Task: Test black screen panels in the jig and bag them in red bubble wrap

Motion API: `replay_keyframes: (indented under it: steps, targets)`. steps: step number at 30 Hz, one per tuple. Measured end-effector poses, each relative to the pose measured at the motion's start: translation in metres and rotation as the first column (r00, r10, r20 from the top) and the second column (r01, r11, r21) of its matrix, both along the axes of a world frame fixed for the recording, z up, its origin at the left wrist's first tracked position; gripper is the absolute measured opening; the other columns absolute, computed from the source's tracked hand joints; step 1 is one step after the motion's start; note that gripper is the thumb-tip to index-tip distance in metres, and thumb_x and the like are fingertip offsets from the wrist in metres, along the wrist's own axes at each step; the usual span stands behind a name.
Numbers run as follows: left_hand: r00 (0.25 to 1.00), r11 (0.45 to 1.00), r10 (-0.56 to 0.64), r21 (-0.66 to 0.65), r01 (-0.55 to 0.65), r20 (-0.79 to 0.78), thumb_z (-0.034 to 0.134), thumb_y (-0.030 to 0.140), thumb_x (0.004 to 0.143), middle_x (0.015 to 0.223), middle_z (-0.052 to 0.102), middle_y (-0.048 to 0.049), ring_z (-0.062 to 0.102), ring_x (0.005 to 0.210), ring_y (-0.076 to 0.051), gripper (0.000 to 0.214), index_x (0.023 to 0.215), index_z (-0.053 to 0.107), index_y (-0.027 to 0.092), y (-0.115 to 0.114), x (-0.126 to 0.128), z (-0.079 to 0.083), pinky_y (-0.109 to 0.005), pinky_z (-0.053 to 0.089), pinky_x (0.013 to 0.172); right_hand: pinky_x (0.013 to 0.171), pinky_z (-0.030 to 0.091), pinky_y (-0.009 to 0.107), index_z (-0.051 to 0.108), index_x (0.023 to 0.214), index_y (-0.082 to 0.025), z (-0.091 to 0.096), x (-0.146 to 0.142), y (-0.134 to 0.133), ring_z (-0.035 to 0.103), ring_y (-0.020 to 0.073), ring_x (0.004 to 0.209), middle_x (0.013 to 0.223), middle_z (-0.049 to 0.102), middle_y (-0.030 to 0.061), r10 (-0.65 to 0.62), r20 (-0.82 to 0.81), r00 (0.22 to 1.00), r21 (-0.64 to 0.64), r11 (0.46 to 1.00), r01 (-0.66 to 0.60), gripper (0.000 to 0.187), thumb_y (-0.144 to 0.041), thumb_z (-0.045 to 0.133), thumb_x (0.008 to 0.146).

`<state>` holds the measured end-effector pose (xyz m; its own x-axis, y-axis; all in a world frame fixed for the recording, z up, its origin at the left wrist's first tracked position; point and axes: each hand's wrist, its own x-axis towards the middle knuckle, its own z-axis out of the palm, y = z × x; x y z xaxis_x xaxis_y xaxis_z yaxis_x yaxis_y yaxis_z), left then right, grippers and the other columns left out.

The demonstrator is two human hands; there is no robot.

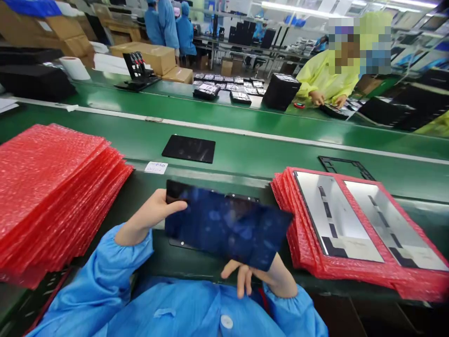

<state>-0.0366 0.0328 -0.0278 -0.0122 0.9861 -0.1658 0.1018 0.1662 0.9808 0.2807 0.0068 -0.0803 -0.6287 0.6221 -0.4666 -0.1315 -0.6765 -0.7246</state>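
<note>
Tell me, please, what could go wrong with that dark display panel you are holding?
The dark display panel is tilted, held at its edges by the bare left hand and right hand, so it could slip. Touching it barehanded could smudge its glossy face. Swinging right could knock the silver-backed panels on the red bubble wrap.

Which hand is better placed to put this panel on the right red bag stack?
Right, probably: the right hand is under the dark panel, beside the red bag stack; the left hand holds the far end.

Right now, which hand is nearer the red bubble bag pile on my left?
Left. Your left hand is beside the pile, apart from it; your right hand is farther, beyond the dark panel.
</note>
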Motion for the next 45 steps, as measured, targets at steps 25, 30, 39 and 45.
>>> replay_keyframes:
  steps: [25, 30, 39, 45]
  targets:
    - [0.893, 0.986, 0.070, 0.166, 0.005, -0.445, 0.067, 0.041, 0.082, 0.094, 0.055, -0.0018, 0.051, 0.067, -0.012, 0.045, 0.119, 0.062, 0.016, 0.003, 0.009, -0.093, -0.029, 0.045, 0.069, 0.100, 0.048, 0.043, 0.042, 0.149, -0.023, -0.035, 0.003, 0.011, 0.061, 0.0325, 0.122, 0.134, 0.064, 0.0094, -0.667, 0.631, 0.397, 0.743, 0.667, -0.059, 0.085, -0.066, 0.061, 0.078]
    - [0.888, 0.987, 0.067, 0.159, 0.007, -0.454, 0.067, 0.040, 0.082, 0.093, 0.055, -0.0015, 0.050, 0.066, -0.012, 0.043, 0.117, 0.062, 0.016, 0.004, 0.009, -0.098, -0.029, 0.044, 0.068, 0.099, 0.047, 0.043, 0.041, 0.149, -0.023, -0.037, 0.004, 0.010, 0.061, 0.0326, 0.121, 0.134, 0.064, 0.0096, -0.653, 0.648, 0.392, 0.726, 0.685, -0.058, 0.085, -0.066, 0.061, 0.078]
    - [0.859, 0.988, 0.057, 0.150, 0.023, -0.508, 0.067, 0.037, 0.083, 0.093, 0.055, -0.0009, 0.049, 0.063, -0.011, 0.039, 0.116, 0.061, 0.016, 0.005, 0.009, -0.096, -0.029, 0.046, 0.069, 0.096, 0.048, 0.041, 0.040, 0.150, -0.019, -0.041, 0.005, 0.010, 0.064, 0.0324, 0.116, 0.132, 0.064, 0.0127, -0.655, 0.650, 0.385, 0.733, 0.674, -0.091, 0.087, -0.066, 0.060, 0.079]
    - [0.753, 0.988, 0.051, 0.141, 0.056, -0.656, 0.058, 0.041, 0.090, 0.109, 0.058, -0.0077, 0.059, 0.082, -0.019, 0.045, 0.127, 0.057, 0.017, -0.004, 0.017, -0.087, -0.032, 0.048, 0.074, 0.086, 0.051, 0.038, 0.041, 0.149, -0.011, -0.040, 0.008, 0.008, 0.070, 0.0317, 0.099, 0.113, 0.073, 0.0154, -0.659, 0.667, 0.348, 0.732, 0.667, -0.139, 0.092, -0.067, 0.061, 0.079]
